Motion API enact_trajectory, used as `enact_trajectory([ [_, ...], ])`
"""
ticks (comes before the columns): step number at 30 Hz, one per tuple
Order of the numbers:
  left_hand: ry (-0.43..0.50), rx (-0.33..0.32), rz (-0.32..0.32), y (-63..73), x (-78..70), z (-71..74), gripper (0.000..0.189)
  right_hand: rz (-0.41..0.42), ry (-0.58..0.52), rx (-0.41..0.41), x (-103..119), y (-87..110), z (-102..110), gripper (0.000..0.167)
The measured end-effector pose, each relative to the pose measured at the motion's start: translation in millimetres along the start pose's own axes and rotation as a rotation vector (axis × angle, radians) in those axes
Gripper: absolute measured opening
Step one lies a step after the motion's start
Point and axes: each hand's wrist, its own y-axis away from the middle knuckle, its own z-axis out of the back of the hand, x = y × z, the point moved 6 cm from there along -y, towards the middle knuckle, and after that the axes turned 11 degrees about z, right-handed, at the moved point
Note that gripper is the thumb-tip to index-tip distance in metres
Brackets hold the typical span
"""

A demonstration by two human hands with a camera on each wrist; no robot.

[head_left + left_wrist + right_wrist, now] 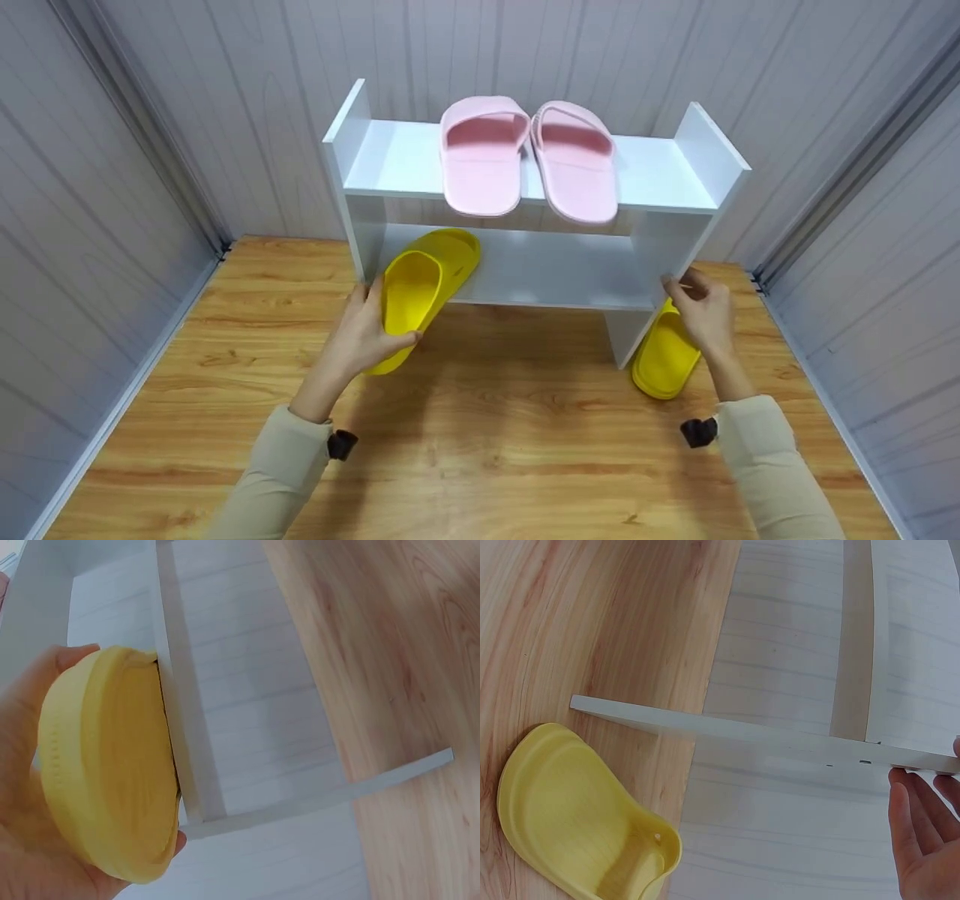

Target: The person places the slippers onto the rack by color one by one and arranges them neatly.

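My left hand grips a yellow slipper by its heel end, thumb on one side and fingers on the other. Its toe points inward over the lower shelf of a white shoe rack, and in the left wrist view the sole lies against the shelf's front edge. With the thumb and fingertips, my right hand pinches the front edge of the rack's right side panel. A second yellow slipper rests on the floor just outside that panel, partly hidden by the right hand.
Two pink slippers, one on the left and one on the right, sit side by side on the top shelf, heels overhanging its front edge. Wood-grain floor spreads in front. Pale panelled walls enclose the back and sides.
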Motion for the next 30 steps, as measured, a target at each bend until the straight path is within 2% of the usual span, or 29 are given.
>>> enact_trajectory([
  [9,-0.088,-0.153,-0.056,-10.8,-6.5,-3.6,0.083,0.017,-0.013,-0.006,0.2,0.2,0.9,0.037],
  [13,-0.114,-0.161,-0.036,-10.3,-4.7,-4.7,0.085,0.019,-0.007,-0.007,0.6,-0.1,0.9,0.037],
  [17,-0.109,-0.154,-0.051,-5.7,-3.0,-2.0,0.089,0.006,-0.011,-0.005,0.9,0.1,0.6,0.037],
  [21,-0.081,-0.095,-0.053,2.2,1.5,4.9,0.092,-0.006,-0.029,0.000,5.8,0.7,0.8,0.035],
  [23,-0.061,-0.039,-0.036,6.3,7.0,8.9,0.094,-0.007,-0.033,0.003,16.5,2.3,1.6,0.033],
  [27,-0.033,0.100,-0.003,14.4,21.9,16.2,0.099,-0.006,-0.018,0.001,16.4,2.5,1.3,0.034],
  [30,0.005,0.188,-0.018,18.6,31.5,18.1,0.103,0.001,-0.018,-0.006,4.1,1.0,0.4,0.036],
])
